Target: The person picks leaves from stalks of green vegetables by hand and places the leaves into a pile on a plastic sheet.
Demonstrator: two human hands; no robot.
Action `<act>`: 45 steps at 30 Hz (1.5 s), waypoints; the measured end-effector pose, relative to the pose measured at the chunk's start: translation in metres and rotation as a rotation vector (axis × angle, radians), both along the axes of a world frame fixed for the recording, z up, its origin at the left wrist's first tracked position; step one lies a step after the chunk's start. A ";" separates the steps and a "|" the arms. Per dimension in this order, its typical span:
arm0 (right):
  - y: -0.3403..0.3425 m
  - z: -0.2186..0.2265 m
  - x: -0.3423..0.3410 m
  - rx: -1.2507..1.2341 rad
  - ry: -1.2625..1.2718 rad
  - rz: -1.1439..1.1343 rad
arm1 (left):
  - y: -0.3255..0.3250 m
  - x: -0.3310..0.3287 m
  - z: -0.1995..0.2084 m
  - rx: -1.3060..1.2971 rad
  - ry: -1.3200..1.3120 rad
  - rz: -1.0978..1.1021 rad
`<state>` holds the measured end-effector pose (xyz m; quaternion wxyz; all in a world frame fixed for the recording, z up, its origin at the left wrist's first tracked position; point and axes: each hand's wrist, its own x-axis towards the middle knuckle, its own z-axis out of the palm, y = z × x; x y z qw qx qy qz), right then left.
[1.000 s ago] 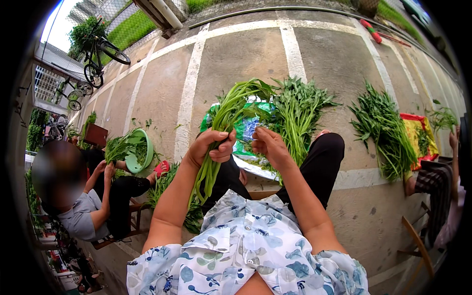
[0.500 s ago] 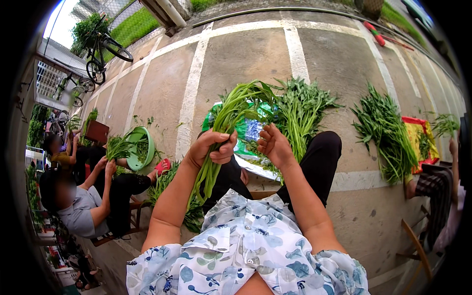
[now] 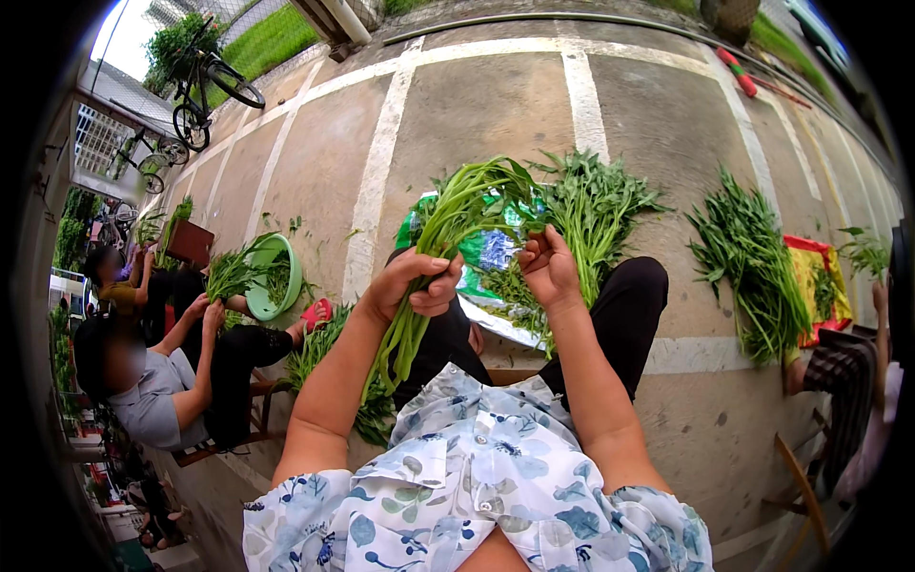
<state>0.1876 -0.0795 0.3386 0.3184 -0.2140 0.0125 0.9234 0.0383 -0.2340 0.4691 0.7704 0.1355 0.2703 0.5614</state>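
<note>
My left hand (image 3: 416,284) is closed around a bunch of water spinach (image 3: 457,214), its pale stems hanging below the fist and its leafy tops arching over to the right. My right hand (image 3: 553,270) is raised at those drooping tops, fingers pinched on the leaf end; the exact piece between them is hard to make out. Beneath my hands a green and silver plastic sheet (image 3: 469,281) lies on the ground with loose trimmed greens (image 3: 510,291) on it. A heap of water spinach (image 3: 599,214) rests just beyond my right hand, stems toward me.
Left of me a seated person (image 3: 167,381) holds greens beside a pale green basin (image 3: 276,276). More greens (image 3: 329,357) lie by my left leg. On the right are another heap (image 3: 753,262), a red and yellow bag (image 3: 820,286) and another seated person (image 3: 848,391). Bicycles (image 3: 205,91) stand far left.
My right hand has moved slightly up, and its fingers have closed at the leafy ends of the bunch. The left hand keeps its hold, almost unmoved.
</note>
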 end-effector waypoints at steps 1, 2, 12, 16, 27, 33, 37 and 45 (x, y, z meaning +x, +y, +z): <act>0.004 0.000 0.000 -0.024 0.022 -0.028 | -0.001 -0.002 0.000 -0.004 0.000 0.004; 0.009 0.001 0.000 -0.049 0.043 -0.056 | -0.002 -0.002 -0.002 -0.008 0.016 0.006; 0.036 0.004 0.025 0.753 -0.657 -0.108 | -0.008 -0.013 -0.012 -0.068 0.000 0.068; 0.000 -0.003 0.012 1.227 -0.804 -0.006 | 0.003 -0.011 -0.017 -0.104 0.044 0.068; -0.041 0.064 -0.011 1.242 -0.529 0.278 | 0.017 0.003 -0.016 -0.213 0.444 0.029; -0.047 0.049 -0.013 1.193 -0.599 0.133 | 0.016 0.004 -0.023 -0.240 0.540 0.035; -0.018 0.035 -0.007 0.697 -0.557 0.052 | 0.018 -0.001 -0.017 -0.249 0.515 0.080; 0.002 -0.028 0.024 0.799 -0.853 0.212 | 0.007 -0.096 0.025 -0.167 0.623 0.264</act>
